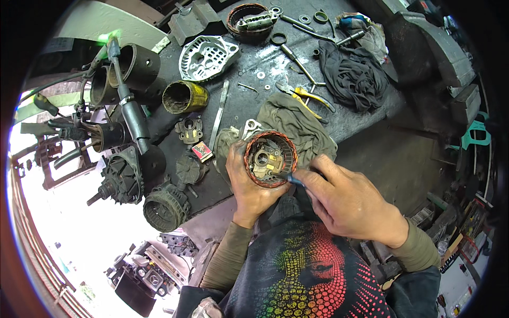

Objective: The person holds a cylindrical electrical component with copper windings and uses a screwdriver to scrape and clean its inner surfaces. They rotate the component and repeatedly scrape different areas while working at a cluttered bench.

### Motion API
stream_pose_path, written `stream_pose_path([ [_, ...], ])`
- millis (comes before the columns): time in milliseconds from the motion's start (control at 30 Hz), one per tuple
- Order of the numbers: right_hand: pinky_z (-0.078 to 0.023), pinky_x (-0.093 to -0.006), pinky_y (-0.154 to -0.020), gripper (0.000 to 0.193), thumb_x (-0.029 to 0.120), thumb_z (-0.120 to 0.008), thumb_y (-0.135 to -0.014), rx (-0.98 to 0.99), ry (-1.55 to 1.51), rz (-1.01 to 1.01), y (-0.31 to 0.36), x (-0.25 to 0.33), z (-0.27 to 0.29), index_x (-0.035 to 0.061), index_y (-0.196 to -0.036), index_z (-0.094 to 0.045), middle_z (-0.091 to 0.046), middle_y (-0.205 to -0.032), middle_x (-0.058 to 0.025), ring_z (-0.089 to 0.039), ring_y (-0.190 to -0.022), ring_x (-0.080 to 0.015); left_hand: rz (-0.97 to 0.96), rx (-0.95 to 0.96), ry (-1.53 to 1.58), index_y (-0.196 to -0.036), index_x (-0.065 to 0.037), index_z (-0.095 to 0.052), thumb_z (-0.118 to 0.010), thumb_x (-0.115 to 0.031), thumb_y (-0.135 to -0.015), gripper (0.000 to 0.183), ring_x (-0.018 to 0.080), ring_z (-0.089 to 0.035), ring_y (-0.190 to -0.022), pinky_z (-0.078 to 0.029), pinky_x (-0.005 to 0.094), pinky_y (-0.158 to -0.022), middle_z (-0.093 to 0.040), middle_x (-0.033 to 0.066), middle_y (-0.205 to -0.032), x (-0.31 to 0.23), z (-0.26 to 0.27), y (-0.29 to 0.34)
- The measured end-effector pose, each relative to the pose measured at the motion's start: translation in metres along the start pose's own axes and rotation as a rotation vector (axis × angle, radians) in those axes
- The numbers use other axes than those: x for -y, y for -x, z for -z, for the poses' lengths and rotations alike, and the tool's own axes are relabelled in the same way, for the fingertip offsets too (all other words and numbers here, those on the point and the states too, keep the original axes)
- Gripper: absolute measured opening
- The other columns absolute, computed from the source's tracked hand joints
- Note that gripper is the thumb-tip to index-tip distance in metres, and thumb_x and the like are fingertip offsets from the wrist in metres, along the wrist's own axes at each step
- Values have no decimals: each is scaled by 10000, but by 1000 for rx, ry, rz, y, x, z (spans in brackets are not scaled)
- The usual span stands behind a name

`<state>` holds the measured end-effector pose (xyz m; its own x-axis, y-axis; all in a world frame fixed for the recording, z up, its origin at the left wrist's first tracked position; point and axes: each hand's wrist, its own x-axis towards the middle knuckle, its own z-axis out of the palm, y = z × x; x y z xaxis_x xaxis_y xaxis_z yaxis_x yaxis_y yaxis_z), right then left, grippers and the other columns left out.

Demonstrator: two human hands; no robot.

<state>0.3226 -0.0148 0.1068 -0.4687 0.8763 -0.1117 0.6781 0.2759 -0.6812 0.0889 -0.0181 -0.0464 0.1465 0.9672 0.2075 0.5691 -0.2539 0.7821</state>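
Holding: my left hand [253, 186] grips the round copper-wound metal ring [270, 158], centre frame.
Poking: my right hand [344, 204] pinches a blue-handled tool [295, 180].
Feel: heavy, stiff; hold its rim.

The stator [270, 159] lies on a rag [297, 124], pliers [305, 98] behind it.

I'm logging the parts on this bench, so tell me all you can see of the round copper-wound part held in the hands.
The round copper-wound part is a ring of reddish copper windings around a grey metal housing with small fittings inside. Its open face points up at the camera. It sits over a grey-green rag at the workbench edge. The left hand cups its lower left rim; the right hand pokes a thin blue-handled tool into it.
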Motion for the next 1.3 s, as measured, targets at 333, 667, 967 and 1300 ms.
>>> stream_pose_path([
  [333, -582, -502, -779, 364, 89, -677, -952, 190, 103, -253, -7, -1, 3, 10, -1298, -603, -654, -1103, -193, -716, -983, -389, 30, 7, -21, -1505, -37, -470, -1046, -394, -556, 1167, 439, -495, -1408, -362, 585, -1191, -543, 200, -1468, -10, 6, -7],
  [667, -580, -503, -612, 436, 223, -744, -1009, 21, 192, -243, -5, 0, -3, 3, -1361, -611, -742, -996, -172, -729, -732, -402, 63, 6, 30, -1533, 1, -448, -1068, -456, -520, 1273, 495, -453, -1460, -379, 594, -1234, -477, 275, -1551, 2, 8, 0],
  [967, -593, -491, -674, 402, 211, -724, -1022, -31, 154, -193, -13, 15, 1, 31, -1372, -645, -706, -1050, -186, -732, -794, -413, 86, 78, 51, -1592, -1, -423, -1046, -461, -565, 1287, 488, -361, -1558, -300, 577, -1305, -424, 284, -1642, 9, 12, -1],
  [1300, -588, -492, -627, 392, 187, -703, -1040, -186, 84, 184, -18, 14, -7, 14, -1378, -604, -690, -996, -148, -714, -793, -397, 63, 25, 83, -1565, -36, -436, -1065, -383, -530, 1259, 452, -385, -1554, -318, 559, -1294, -493, 232, -1573, 8, 14, 0],
])
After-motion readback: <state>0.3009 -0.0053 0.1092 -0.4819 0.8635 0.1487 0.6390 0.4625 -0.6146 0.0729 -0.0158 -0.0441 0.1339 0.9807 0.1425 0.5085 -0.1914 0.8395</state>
